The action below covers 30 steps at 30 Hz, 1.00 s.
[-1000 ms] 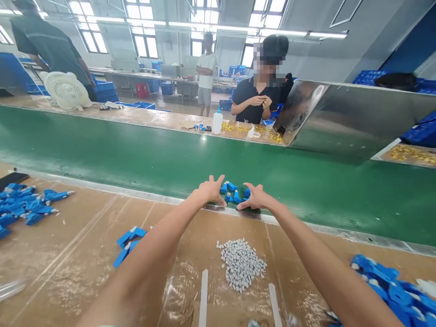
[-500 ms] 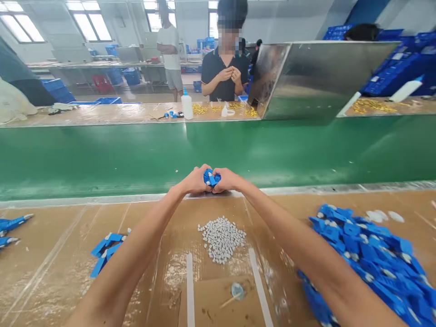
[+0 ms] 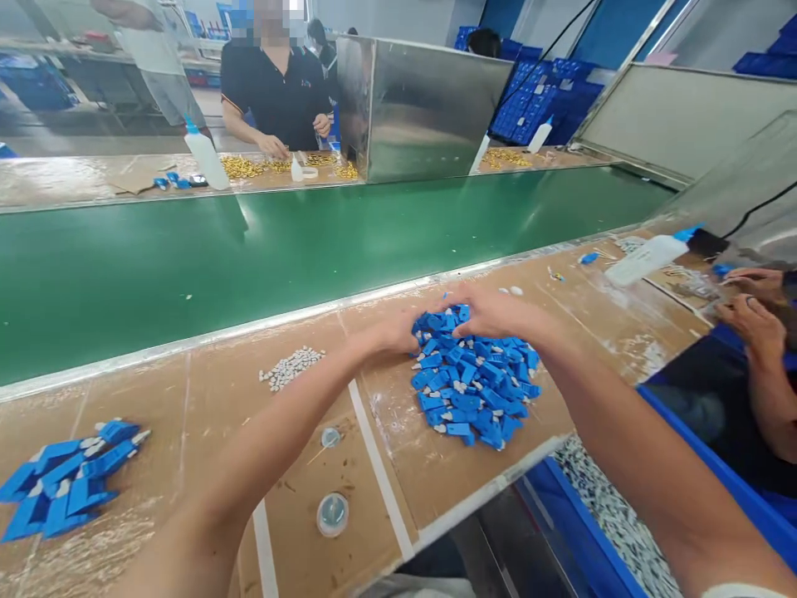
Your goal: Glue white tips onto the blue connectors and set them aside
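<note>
Both hands are at the far edge of a large heap of blue pieces with whitish tips [image 3: 476, 386]. My left hand [image 3: 398, 330] touches the heap's left side, its fingertips hidden among the pieces. On the other side, my right hand [image 3: 482, 311] curves over the top of the heap with thumb and fingers apart, blue pieces between the two hands. Whether either hand grips a piece is unclear. A small pile of grey-white bits [image 3: 290, 368] lies left of my left forearm. Farther left is a smaller group of blue pieces [image 3: 68, 477].
A green belt [image 3: 280, 249] runs beyond the cardboard-covered table [image 3: 217, 415]. Two small round dishes [image 3: 332, 514] sit near the front. A white bottle [image 3: 651, 259] leans at right, near another person's hands [image 3: 756, 320]. A blue bin [image 3: 585, 531] stands below the table's right side.
The view has swung right. My hands have moved from the belt's edge, where they held a cluster of blue pieces, to the large heap. The person opposite has lowered a hand to the gold pieces.
</note>
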Each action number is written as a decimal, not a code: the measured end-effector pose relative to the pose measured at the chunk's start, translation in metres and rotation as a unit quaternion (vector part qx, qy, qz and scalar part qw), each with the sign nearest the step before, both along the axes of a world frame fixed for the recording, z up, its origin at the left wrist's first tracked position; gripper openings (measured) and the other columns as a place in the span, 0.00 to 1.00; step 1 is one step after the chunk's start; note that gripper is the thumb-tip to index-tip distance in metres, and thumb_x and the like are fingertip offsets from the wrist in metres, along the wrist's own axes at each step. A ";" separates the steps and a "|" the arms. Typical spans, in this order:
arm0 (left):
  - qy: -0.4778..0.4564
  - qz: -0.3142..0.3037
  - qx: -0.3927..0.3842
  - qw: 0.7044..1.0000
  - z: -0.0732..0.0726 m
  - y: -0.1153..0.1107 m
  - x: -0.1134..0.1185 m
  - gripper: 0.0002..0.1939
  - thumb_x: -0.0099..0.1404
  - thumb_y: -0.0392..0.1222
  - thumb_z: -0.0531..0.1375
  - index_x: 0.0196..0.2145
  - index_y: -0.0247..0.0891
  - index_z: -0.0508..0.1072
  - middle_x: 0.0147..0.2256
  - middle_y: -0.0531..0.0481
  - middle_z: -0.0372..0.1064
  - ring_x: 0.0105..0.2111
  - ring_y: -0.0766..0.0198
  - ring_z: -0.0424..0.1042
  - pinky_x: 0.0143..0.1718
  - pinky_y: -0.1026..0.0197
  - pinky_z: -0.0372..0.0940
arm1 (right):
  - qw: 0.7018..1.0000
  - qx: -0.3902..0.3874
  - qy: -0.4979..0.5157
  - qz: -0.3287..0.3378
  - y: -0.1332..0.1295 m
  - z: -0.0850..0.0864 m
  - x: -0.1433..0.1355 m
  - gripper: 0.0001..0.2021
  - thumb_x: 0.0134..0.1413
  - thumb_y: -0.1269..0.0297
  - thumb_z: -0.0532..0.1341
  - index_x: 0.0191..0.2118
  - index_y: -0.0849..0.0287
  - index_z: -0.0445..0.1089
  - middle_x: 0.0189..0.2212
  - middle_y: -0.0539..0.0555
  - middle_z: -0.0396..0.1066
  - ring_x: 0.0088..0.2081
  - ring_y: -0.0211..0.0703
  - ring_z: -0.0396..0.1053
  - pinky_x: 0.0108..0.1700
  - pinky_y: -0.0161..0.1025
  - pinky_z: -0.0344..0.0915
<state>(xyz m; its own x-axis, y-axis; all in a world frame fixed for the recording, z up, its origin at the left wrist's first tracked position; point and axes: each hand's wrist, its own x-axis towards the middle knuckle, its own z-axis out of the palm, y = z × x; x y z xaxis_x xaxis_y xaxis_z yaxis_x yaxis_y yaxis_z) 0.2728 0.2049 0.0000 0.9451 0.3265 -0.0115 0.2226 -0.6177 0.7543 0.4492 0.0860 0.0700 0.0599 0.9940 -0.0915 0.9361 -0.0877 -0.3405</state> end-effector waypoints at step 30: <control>-0.109 0.164 -0.433 0.879 0.039 -0.169 -0.158 0.29 0.68 0.61 0.56 0.59 0.40 0.70 0.47 0.41 0.75 0.40 0.59 0.76 0.42 0.57 0.70 | 0.963 0.118 0.242 0.037 -0.153 -0.031 -0.118 0.09 0.68 0.60 0.58 0.50 0.53 0.64 0.41 0.56 0.73 0.41 0.48 0.73 0.42 0.44 0.70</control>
<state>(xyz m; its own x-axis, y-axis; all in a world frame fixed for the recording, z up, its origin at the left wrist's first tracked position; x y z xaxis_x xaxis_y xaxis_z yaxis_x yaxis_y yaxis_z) 0.1152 0.0363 0.0393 0.8120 0.5403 -0.2206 0.0730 0.2810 0.9569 0.3310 -0.0674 0.0391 -0.0049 0.9905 0.1374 0.6642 0.1059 -0.7400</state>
